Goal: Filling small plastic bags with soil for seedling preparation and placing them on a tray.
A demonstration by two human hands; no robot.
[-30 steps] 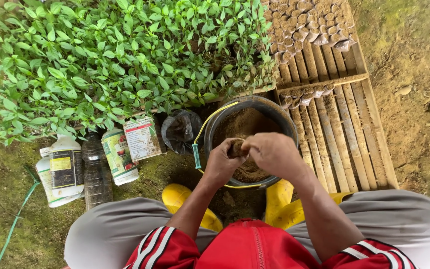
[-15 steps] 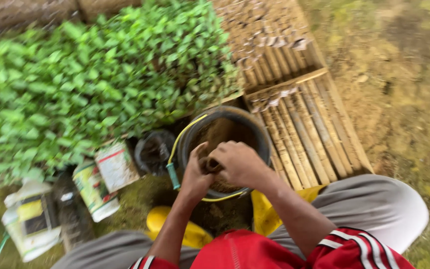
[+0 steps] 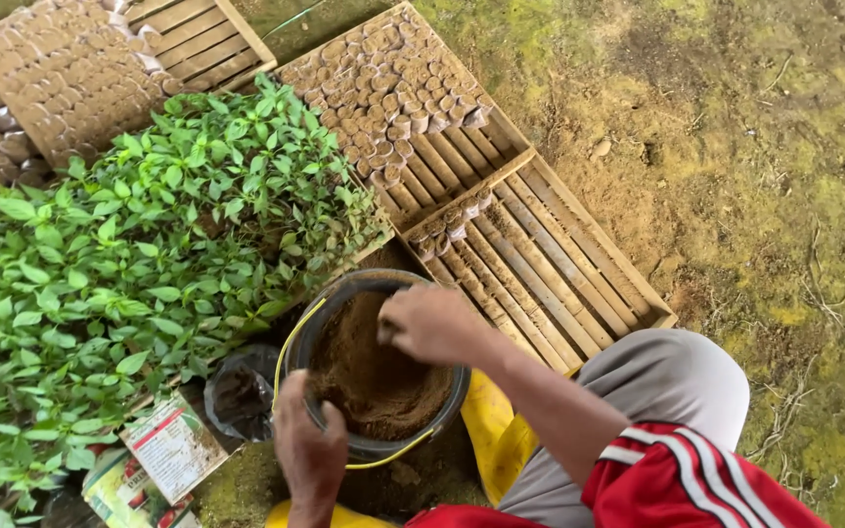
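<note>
Mossy dirt ground, seedlings [image 3: 129, 264] far left. Our black bucket [image 3: 317, 337] of brown soil [image 3: 374, 376] sits near; left hand [image 3: 307, 450] grips its near rim, right hand [image 3: 432, 323] curls loosely over the soil, can't tell what's inside.

Soil [image 3: 374, 376] in bucket [image 3: 447, 406], seedlings [image 3: 139, 264] left, slatted tray [image 3: 550, 264] behind right, packets [image 3: 163, 450] front left

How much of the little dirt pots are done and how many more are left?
Done: the far wooden tray is mostly packed with small soil-filled pots, and the near tray has only a few at its top corner. In hand: the right hand and left hand are at the bucket of brown soil. Left: most of the near tray's rows.
</note>
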